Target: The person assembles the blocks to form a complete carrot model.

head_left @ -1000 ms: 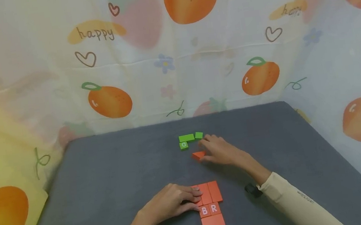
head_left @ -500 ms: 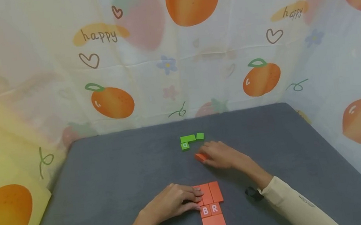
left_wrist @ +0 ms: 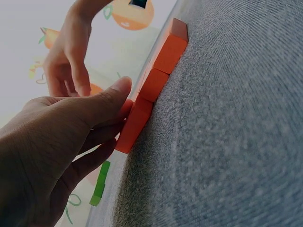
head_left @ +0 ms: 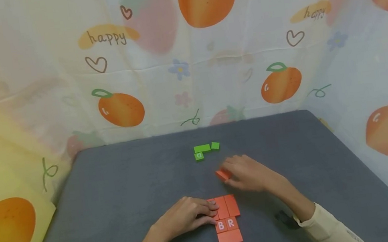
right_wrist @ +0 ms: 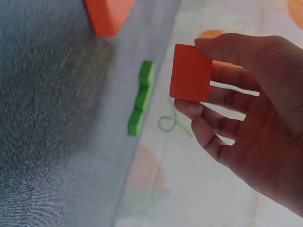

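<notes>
In the head view, my right hand (head_left: 249, 172) holds an orange-red block (head_left: 222, 175) above the table, between the green and red groups. The right wrist view shows that block's flat, nearly square face (right_wrist: 191, 73), pinched between thumb and fingertips. My left hand (head_left: 182, 218) touches the left side of a flat red block arrangement with extended fingers and thumb, partly covering the leftmost upper block. Two tall red blocks (head_left: 226, 206) show beside its fingers. Below them lie a block lettered B (head_left: 220, 226), one lettered R (head_left: 231, 223), and a wide plain block (head_left: 230, 238).
Farther back on the grey table (head_left: 142, 171) lie a long green block (head_left: 202, 148), a small green block (head_left: 215, 146) and a green block with a pale letter (head_left: 199, 156). A fruit-printed cloth (head_left: 158, 93) hangs behind. A dark object (head_left: 287, 220) sits at the right wrist.
My right hand has taken hold of the orange-red block near the green blocks and brought it nearer and slightly right. The left hand stays at the red arrangement.
</notes>
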`<state>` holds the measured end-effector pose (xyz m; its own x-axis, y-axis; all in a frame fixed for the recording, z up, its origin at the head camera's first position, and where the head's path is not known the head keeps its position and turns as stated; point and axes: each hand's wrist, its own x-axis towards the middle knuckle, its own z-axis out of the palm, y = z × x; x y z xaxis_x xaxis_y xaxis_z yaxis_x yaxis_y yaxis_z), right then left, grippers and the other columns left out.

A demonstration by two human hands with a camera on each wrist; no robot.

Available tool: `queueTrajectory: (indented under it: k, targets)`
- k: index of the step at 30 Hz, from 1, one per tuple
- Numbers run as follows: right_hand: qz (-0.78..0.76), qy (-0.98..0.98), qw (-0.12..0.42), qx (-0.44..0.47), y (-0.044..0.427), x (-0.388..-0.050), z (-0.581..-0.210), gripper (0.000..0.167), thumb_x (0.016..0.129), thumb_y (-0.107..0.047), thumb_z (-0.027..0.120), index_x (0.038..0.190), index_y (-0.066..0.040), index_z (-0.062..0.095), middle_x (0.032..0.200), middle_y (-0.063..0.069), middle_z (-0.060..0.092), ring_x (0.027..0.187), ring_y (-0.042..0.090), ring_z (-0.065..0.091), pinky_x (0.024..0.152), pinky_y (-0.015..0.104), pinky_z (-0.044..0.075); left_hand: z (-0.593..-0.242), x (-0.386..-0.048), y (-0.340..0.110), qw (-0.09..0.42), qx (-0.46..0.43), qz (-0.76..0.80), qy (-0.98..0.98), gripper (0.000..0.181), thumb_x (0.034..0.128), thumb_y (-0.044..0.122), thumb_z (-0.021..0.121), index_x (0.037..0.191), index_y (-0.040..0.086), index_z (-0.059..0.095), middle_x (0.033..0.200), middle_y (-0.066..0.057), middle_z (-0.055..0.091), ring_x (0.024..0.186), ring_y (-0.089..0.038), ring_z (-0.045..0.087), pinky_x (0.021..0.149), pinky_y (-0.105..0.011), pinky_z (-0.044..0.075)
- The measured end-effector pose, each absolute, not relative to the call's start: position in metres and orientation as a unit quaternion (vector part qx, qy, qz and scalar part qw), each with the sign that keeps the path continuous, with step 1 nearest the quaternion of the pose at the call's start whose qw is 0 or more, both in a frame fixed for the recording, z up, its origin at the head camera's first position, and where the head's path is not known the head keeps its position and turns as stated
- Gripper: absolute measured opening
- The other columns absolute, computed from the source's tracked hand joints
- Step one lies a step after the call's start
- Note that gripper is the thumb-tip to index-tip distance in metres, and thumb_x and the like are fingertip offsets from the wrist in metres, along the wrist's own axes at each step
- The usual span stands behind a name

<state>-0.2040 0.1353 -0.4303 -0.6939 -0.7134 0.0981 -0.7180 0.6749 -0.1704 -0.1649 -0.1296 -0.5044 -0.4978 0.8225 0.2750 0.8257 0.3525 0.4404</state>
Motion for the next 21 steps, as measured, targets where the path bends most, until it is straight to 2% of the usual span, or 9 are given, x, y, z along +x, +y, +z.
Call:
queueTrajectory:
  k: [3, 9, 13, 17, 21]
  targets:
    - [0.117, -0.910, 0.005, 0.399, 0.137, -0.188, -0.426, 0.027, 0.095, -0.024, 0.077, 0.119, -0.012, 0.071, 0.110, 0.001, 0.072, 0.097, 0.019, 0.062, 0.088, 0.043, 0.055, -0.506, -0.164, -0.129, 0.000, -0.500, -0.272, -0.822, 0.030, 0.0986, 0.037, 0.071, 0.119, 0.016, 0.081, 0.122, 0.005, 0.078, 0.118, -0.003, 0.071, 0.096, -0.022, 0.059]
    - [0.137, -0.891, -0.033, 0.431, 0.140, -0.153, -0.424, 0.021, 0.099, -0.027, 0.073, 0.117, -0.016, 0.070, 0.104, -0.008, 0.064, 0.091, 0.005, 0.048, 0.082, 0.028, 0.046, -0.507, -0.164, -0.128, 0.010, -0.502, -0.269, -0.822, 0.027, 0.0985, 0.036, 0.072, 0.117, 0.017, 0.081, 0.122, 0.006, 0.078, 0.116, -0.003, 0.072, 0.095, -0.021, 0.060]
    - [0.127, -0.874, -0.019, 0.468, 0.142, -0.132, -0.431, 0.018, 0.098, -0.028, 0.073, 0.112, -0.017, 0.069, 0.096, -0.011, 0.057, 0.088, 0.002, 0.041, 0.078, 0.018, 0.040, -0.507, -0.164, -0.128, 0.014, -0.502, -0.264, -0.824, 0.026, 0.0982, 0.035, 0.073, 0.115, 0.017, 0.082, 0.122, 0.005, 0.078, 0.115, -0.003, 0.073, 0.095, -0.021, 0.060]
    - [0.125, -0.856, -0.015, 0.501, 0.142, -0.114, -0.441, 0.017, 0.098, -0.030, 0.073, 0.111, -0.020, 0.068, 0.096, -0.013, 0.057, 0.089, 0.000, 0.042, 0.079, 0.015, 0.041, -0.506, -0.164, -0.128, 0.009, -0.501, -0.266, -0.823, 0.026, 0.0991, 0.034, 0.072, 0.116, 0.017, 0.082, 0.122, 0.005, 0.078, 0.118, -0.004, 0.072, 0.096, -0.022, 0.059]
    - [0.125, -0.839, -0.043, 0.528, 0.141, -0.102, -0.451, 0.019, 0.100, -0.035, 0.071, 0.114, -0.022, 0.068, 0.101, -0.014, 0.059, 0.092, -0.001, 0.045, 0.082, 0.015, 0.044, -0.507, -0.164, -0.129, 0.005, -0.497, -0.275, -0.823, 0.026, 0.0987, 0.034, 0.072, 0.116, 0.017, 0.082, 0.122, 0.005, 0.078, 0.119, -0.005, 0.072, 0.096, -0.022, 0.059]
